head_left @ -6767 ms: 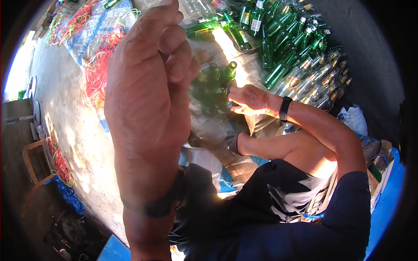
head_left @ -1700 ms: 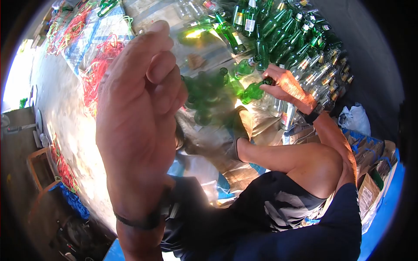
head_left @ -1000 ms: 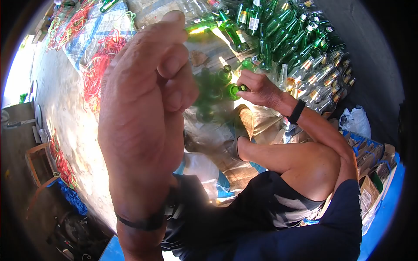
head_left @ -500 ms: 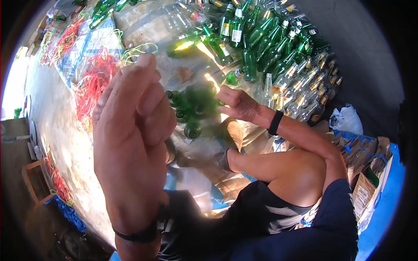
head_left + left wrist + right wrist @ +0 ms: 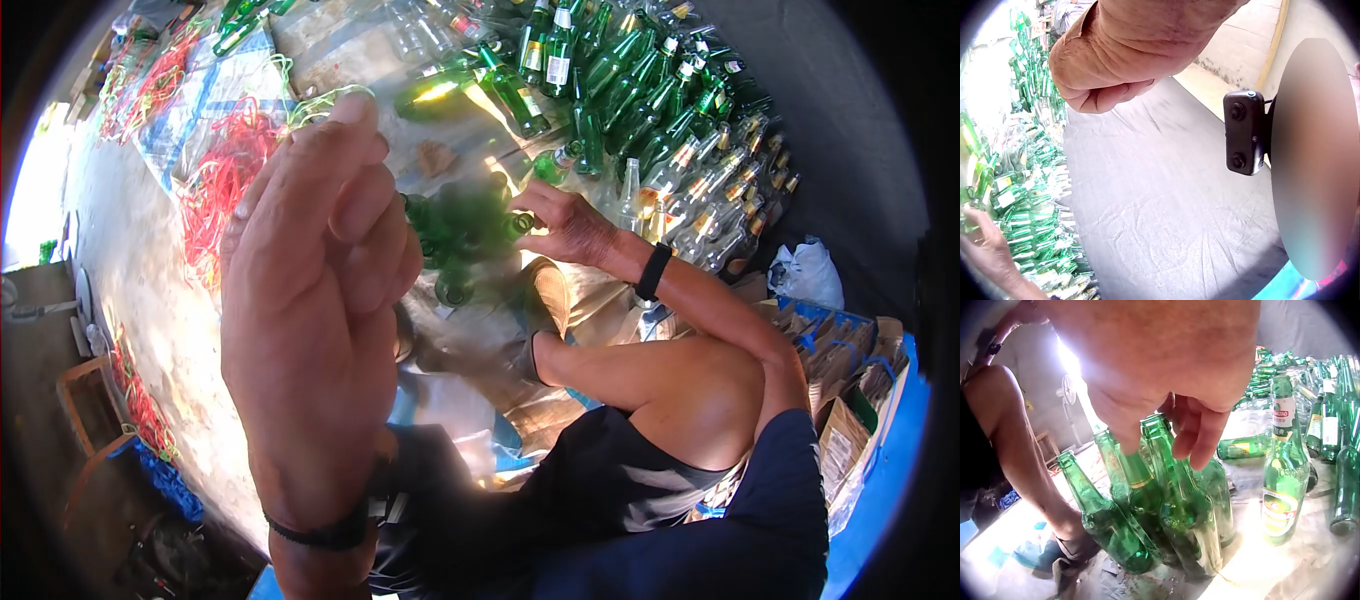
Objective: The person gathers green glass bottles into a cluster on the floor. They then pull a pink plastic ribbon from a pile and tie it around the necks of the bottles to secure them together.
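Note:
My right hand (image 5: 580, 228) is at a green glass beer bottle (image 5: 1163, 450), thumb and fingers around its neck just below the mouth. This bottle stands in a tight group of several green bottles; a nearer bottle (image 5: 1113, 534) in the group shows no label. In the head view, my raised left hand (image 5: 310, 270) looms large before the camera, blurred, its fingers loosely curled and holding nothing. It covers the left part of the bottle group (image 5: 455, 285). A labelled green bottle (image 5: 1284, 475) stands apart, to the right of the group in the right wrist view.
Green bottles (image 5: 610, 75) lie heaped at the back right, with clear bottles (image 5: 715, 205) in front. Red string (image 5: 225, 170) lies on the floor at left. A bent leg (image 5: 650, 380) and a box of folded cardboard (image 5: 850, 360) are at the lower right.
My right hand has brought a tilted green bottle from the right over to the group, where its mouth now shows between the fingers. The left hand stays raised. The head view has shifted slightly.

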Tool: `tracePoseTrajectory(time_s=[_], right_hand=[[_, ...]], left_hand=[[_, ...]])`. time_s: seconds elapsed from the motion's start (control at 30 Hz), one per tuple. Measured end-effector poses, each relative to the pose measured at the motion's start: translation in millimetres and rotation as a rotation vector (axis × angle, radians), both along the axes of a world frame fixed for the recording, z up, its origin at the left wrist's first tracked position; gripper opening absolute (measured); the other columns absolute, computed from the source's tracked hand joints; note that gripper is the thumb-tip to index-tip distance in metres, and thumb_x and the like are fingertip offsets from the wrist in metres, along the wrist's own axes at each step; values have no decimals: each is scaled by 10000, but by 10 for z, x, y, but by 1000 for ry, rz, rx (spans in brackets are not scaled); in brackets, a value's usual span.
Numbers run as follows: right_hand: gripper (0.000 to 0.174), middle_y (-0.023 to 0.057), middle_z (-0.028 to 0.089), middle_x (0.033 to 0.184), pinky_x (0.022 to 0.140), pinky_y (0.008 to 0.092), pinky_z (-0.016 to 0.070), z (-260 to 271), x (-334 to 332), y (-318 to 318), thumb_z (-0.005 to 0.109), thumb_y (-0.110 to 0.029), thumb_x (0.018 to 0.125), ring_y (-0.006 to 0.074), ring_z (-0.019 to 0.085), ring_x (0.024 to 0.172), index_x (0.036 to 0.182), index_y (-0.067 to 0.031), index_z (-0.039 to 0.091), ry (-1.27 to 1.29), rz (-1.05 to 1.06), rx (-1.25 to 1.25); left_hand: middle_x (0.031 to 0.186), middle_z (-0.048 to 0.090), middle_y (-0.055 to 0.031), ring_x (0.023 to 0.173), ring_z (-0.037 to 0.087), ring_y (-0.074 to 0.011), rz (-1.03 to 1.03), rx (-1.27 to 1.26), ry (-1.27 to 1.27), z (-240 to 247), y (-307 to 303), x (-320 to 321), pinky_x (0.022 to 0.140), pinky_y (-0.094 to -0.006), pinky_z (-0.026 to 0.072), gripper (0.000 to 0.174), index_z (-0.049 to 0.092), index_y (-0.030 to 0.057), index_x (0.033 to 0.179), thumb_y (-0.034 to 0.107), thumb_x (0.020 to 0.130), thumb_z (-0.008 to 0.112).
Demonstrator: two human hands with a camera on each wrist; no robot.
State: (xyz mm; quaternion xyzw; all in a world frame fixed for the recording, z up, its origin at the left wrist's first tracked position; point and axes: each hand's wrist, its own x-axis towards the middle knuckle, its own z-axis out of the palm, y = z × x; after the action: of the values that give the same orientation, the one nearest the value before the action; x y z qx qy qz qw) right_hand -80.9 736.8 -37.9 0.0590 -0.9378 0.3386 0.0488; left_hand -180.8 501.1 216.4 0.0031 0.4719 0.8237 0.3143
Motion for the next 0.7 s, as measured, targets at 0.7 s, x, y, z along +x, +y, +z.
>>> tracePoseTrajectory(time_s=[0.7], right_hand=[[268, 101, 712, 814, 683, 356, 565, -636, -371, 1770, 783, -245, 850, 209, 700, 736, 996, -40, 692, -57, -819, 66]], left_hand=[[683, 349, 76, 480, 246, -27, 146, -16, -130, 39, -50, -31, 440, -227, 212, 223, 496, 123, 848, 164, 1059, 555]])
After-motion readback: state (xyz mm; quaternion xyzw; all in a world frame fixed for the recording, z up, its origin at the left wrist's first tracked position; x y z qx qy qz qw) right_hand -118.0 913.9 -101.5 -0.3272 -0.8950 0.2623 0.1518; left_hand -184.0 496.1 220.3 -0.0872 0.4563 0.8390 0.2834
